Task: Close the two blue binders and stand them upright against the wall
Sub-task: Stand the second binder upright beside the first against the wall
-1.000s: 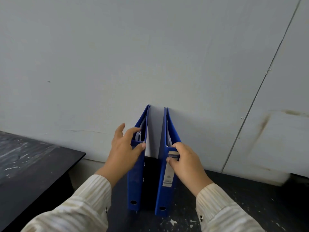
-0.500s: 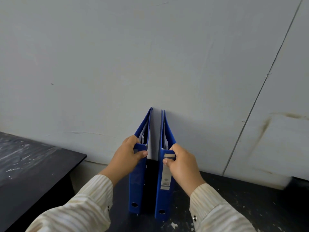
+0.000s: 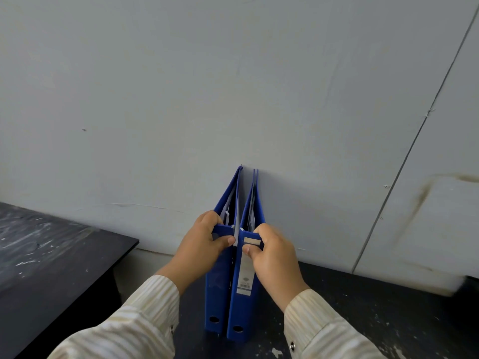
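Two blue binders stand upright side by side on the dark table (image 3: 363, 307), their far edges against the pale wall (image 3: 233, 86). The left binder (image 3: 216, 294) shows a plain spine with a finger hole near the bottom. The right binder (image 3: 242, 301) carries a white label on its spine. My left hand (image 3: 202, 248) grips the top of the left binder's spine, thumb across the front. My right hand (image 3: 272, 257) grips the top of the right binder's spine the same way. Both binders are closed, with paper edges showing at the top.
A second dark table (image 3: 51, 268) with scuffed paint stands to the left, separated by a gap. A vertical seam (image 3: 404, 161) runs down the wall at the right, with a brown stain beside it.
The two binders have been brought together; the gap between their spines has closed. My left hand went from open fingers to a grip on the left binder's top.
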Motion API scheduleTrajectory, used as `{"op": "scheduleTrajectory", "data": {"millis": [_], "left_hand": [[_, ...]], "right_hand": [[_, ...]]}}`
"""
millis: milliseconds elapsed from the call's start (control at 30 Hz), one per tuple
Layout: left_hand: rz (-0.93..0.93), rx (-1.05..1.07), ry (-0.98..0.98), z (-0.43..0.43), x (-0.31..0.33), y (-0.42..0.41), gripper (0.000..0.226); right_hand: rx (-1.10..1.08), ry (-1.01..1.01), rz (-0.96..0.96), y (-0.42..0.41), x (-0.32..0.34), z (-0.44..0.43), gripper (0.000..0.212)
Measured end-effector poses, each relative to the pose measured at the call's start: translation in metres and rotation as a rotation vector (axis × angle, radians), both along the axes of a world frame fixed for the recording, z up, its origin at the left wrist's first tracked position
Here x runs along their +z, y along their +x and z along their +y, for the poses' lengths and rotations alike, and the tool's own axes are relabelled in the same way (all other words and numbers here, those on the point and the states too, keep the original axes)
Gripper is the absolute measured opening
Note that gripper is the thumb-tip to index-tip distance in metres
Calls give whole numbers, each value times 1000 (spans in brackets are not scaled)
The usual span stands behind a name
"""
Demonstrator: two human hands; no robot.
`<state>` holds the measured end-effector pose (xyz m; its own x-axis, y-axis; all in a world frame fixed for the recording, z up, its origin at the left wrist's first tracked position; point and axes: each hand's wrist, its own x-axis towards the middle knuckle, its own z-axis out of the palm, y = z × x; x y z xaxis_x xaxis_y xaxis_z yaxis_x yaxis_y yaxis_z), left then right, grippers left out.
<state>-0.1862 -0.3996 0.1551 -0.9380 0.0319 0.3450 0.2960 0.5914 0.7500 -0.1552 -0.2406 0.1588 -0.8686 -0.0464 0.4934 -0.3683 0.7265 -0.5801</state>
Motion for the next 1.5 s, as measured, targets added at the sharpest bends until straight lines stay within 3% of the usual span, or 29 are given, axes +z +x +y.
{"op": "scheduleTrajectory", "data": {"millis": [1500], "left_hand": [[24, 11, 0, -3, -8, -6, 33]], "right_hand": [[35, 0, -39, -8, -1, -3, 18]]}}
